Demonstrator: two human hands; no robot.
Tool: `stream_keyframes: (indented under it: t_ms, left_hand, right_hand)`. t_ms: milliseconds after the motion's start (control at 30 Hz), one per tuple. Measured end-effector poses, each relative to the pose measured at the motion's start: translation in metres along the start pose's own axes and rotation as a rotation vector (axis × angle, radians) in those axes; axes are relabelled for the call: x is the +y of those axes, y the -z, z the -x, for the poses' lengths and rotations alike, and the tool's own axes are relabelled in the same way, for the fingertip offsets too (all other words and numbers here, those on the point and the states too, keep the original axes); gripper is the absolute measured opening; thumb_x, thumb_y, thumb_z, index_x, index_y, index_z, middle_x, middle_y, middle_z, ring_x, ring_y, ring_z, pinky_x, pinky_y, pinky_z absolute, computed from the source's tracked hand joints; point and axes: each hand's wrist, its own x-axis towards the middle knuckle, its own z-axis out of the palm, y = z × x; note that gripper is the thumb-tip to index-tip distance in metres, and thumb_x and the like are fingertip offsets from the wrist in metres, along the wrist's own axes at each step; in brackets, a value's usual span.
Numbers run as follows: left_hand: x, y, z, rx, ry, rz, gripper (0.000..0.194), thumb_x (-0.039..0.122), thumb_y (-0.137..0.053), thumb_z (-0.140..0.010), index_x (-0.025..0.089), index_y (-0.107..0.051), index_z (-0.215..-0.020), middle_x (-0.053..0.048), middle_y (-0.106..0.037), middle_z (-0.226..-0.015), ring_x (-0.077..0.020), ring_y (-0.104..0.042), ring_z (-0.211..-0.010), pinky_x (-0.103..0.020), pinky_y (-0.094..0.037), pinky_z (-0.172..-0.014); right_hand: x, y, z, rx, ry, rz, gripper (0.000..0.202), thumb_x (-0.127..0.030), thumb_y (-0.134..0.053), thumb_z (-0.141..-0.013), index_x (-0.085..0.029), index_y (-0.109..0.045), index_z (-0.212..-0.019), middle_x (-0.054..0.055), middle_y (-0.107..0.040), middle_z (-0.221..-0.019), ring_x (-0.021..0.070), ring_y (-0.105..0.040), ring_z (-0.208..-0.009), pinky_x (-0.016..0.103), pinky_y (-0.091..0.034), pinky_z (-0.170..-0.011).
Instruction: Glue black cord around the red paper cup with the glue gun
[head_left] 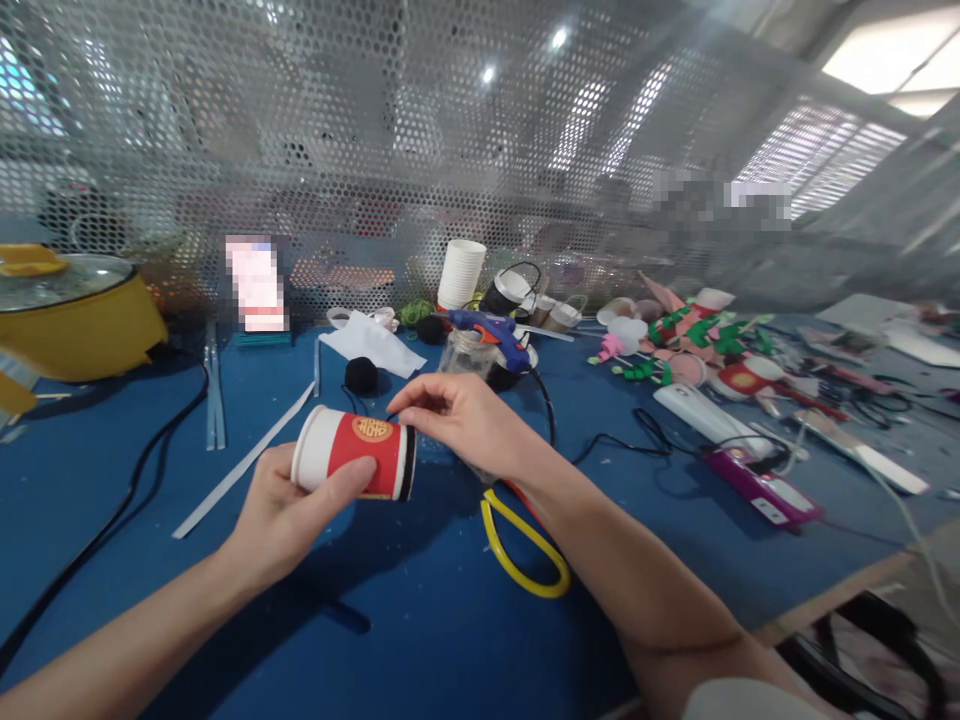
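Observation:
My left hand (281, 510) is wrapped around a paper cup (311, 450), white with a red band and a gold emblem, held tipped on its side above the blue table. Black yarn (408, 463) circles the cup's right-hand end. At that end, the fingertips of my right hand (457, 415) are pinched together on the strand of yarn. Just behind the cup lies a black yarn ball (361, 376), with a strand running toward the cup. Below my right forearm rests a yellow loop-shaped handle (525, 560), partly hidden.
A blue glue gun (491, 335) rests over a glass jar (466, 355). Stacked white cups (461, 272) stand by the mesh. White strips (247, 460) lie at left, near a yellow pot (82, 325). Craft pieces (686, 345), a power strip (705, 415) and cords fill the right.

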Motion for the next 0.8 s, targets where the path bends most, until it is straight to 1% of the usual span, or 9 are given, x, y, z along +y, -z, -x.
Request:
stream_keyframes:
  t_ms: [167, 267, 333, 400, 467, 567, 700, 800]
  left_hand:
    - [0.005, -0.003, -0.001, 0.007, 0.046, 0.101, 0.013, 0.02, -0.066, -0.062, 0.016, -0.063, -0.05, 0.005, -0.049, -0.037, -0.0052, -0.036, -0.033, -0.017, -0.032, -0.031]
    - [0.008, -0.007, -0.003, 0.023, 0.129, 0.198, 0.014, 0.021, -0.068, -0.06, 0.015, -0.062, -0.048, 0.003, -0.05, -0.037, -0.007, -0.041, -0.034, -0.018, -0.036, -0.032]
    - [0.009, -0.009, -0.005, 0.039, 0.189, 0.274, 0.013, 0.022, -0.07, -0.058, 0.015, -0.063, -0.05, 0.003, -0.05, -0.036, -0.0086, -0.046, -0.036, -0.018, -0.04, -0.036]
    - [0.01, -0.011, -0.005, 0.06, 0.233, 0.325, 0.01, 0.023, -0.071, -0.058, 0.015, -0.065, -0.055, 0.003, -0.054, -0.04, -0.0094, -0.05, -0.04, -0.019, -0.045, -0.042]
    - [0.012, -0.012, -0.006, 0.077, 0.255, 0.339, 0.011, 0.024, -0.072, -0.056, 0.015, -0.066, -0.056, 0.002, -0.057, -0.044, -0.009, -0.052, -0.042, -0.019, -0.046, -0.047]
    - [0.013, -0.012, -0.005, 0.091, 0.269, 0.325, 0.017, 0.027, -0.073, -0.054, 0.014, -0.063, -0.049, 0.002, -0.056, -0.041, -0.008, -0.049, -0.038, -0.018, -0.044, -0.044]
    - [0.013, -0.012, -0.004, 0.1, 0.257, 0.307, 0.021, 0.031, -0.072, -0.055, 0.013, -0.063, -0.049, 0.002, -0.055, -0.039, -0.0064, -0.045, -0.035, -0.016, -0.038, -0.036]
    - [0.014, -0.012, -0.004, 0.099, 0.254, 0.283, 0.02, 0.03, -0.071, -0.056, 0.014, -0.062, -0.048, 0.005, -0.048, -0.033, -0.0041, -0.036, -0.029, -0.018, -0.037, -0.035]
  right_hand:
    - [0.0, 0.0, -0.001, 0.0, -0.008, 0.022, 0.012, -0.014, -0.05, -0.073, -0.014, -0.061, -0.079, 0.002, -0.062, -0.072, 0.0105, -0.056, -0.064, 0.024, -0.045, -0.061]
    - [0.001, -0.001, -0.002, -0.002, -0.014, 0.036, 0.013, -0.012, -0.05, -0.072, -0.014, -0.061, -0.079, 0.002, -0.062, -0.072, 0.0102, -0.056, -0.064, 0.023, -0.044, -0.06]
    - [0.003, -0.001, -0.003, -0.008, -0.017, 0.041, 0.014, -0.012, -0.049, -0.072, -0.014, -0.061, -0.079, 0.002, -0.062, -0.073, 0.0104, -0.056, -0.065, 0.023, -0.044, -0.061]
    - [0.004, -0.001, -0.004, -0.01, -0.027, 0.045, 0.014, -0.011, -0.048, -0.072, -0.014, -0.061, -0.079, 0.002, -0.062, -0.072, 0.0106, -0.056, -0.065, 0.023, -0.044, -0.06]
    - [0.005, -0.001, -0.004, -0.011, -0.037, 0.044, 0.014, -0.011, -0.048, -0.072, -0.014, -0.06, -0.078, 0.002, -0.061, -0.07, 0.0104, -0.055, -0.064, 0.023, -0.043, -0.058]
    - [0.006, -0.001, -0.005, -0.017, -0.043, 0.031, 0.015, -0.009, -0.047, -0.071, -0.013, -0.06, -0.077, 0.002, -0.06, -0.07, 0.0103, -0.055, -0.063, 0.022, -0.042, -0.058]
    - [0.007, -0.001, -0.005, -0.026, -0.05, 0.018, 0.014, -0.009, -0.047, -0.071, -0.014, -0.059, -0.078, 0.001, -0.06, -0.07, 0.0102, -0.055, -0.063, 0.023, -0.042, -0.059]
    - [0.008, -0.003, -0.005, -0.023, -0.049, 0.023, 0.013, -0.01, -0.047, -0.072, -0.014, -0.059, -0.078, 0.002, -0.06, -0.071, 0.0103, -0.055, -0.064, 0.023, -0.043, -0.059]
